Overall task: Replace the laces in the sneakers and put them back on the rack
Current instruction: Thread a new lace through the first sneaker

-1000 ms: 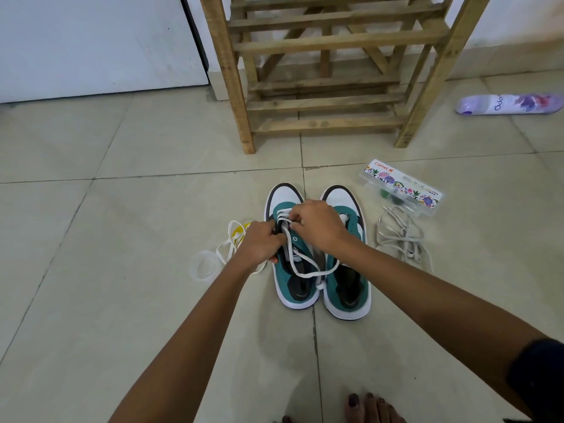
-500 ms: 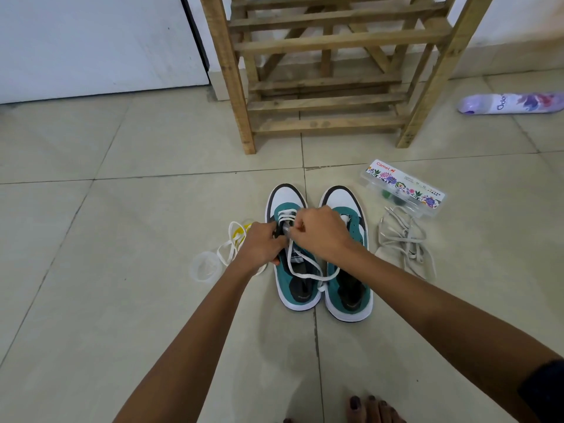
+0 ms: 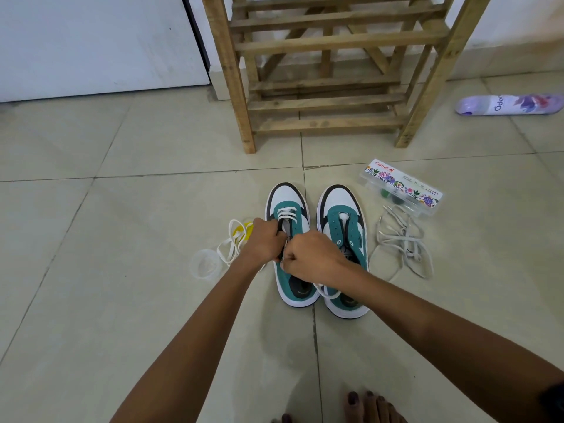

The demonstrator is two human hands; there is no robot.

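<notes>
Two teal, white and black sneakers stand side by side on the floor. The left sneaker [image 3: 287,203] has a white lace [image 3: 287,212] threaded through its front eyelets. My left hand [image 3: 264,242] grips the sneaker's left eyelet flap. My right hand [image 3: 311,257] is curled round the lace over the tongue, and the lace's loose end trails out near the heels. The right sneaker [image 3: 341,209] has bare eyelets. Straight ahead stands the wooden rack [image 3: 329,71].
A heap of grey laces [image 3: 403,239] lies right of the sneakers, by a clear plastic box [image 3: 403,186]. On the left lie a white lace with a yellow tag [image 3: 236,239] and a clear lid [image 3: 205,265]. A purple spray can [image 3: 509,104] lies far right. My toes [image 3: 366,407] show below.
My right hand has pulled back toward me along the left sneaker, drawing the lace with it. The front laced rows are now uncovered. My left hand stays at the eyelet flap.
</notes>
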